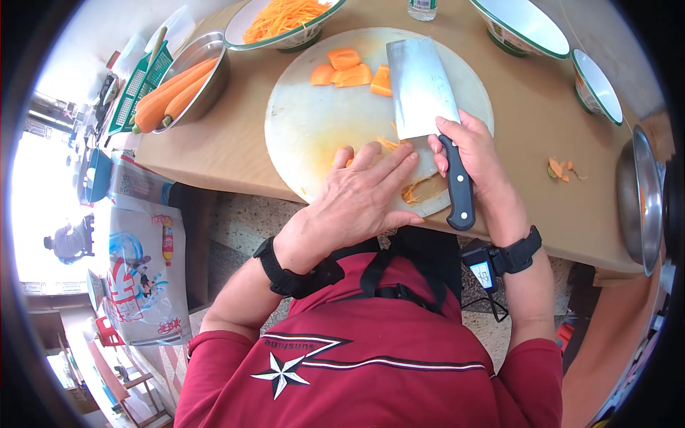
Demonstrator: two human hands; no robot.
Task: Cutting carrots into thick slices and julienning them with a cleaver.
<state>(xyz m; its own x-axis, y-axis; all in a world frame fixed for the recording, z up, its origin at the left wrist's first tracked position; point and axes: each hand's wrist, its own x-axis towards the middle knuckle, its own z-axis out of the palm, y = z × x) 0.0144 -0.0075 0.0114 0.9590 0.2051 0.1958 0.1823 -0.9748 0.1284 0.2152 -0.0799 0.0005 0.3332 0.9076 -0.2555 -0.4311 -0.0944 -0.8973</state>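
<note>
A round white cutting board (307, 128) lies in front of me on the brown-covered table. My right hand (474, 151) is wrapped round the black handle of a cleaver (425, 85), its broad blade pointing away from me above the board. My left hand (357, 192) lies palm down on the near part of the board, fingers stretched out. Bits of orange carrot show around and between its fingers; what is under the palm is hidden. Carrot shreds (412, 191) lie to its right. Several carrot chunks (349, 75) sit at the board's far side, one close beside the blade.
A bowl of shredded carrot (285, 20) stands at the far left, next to a metal basin with whole carrots (171, 96). White green-rimmed bowls (524, 28) and a metal basin (640, 200) stand on the right. Carrot scraps (562, 169) lie on the table. A bottle (422, 8) stands at the back.
</note>
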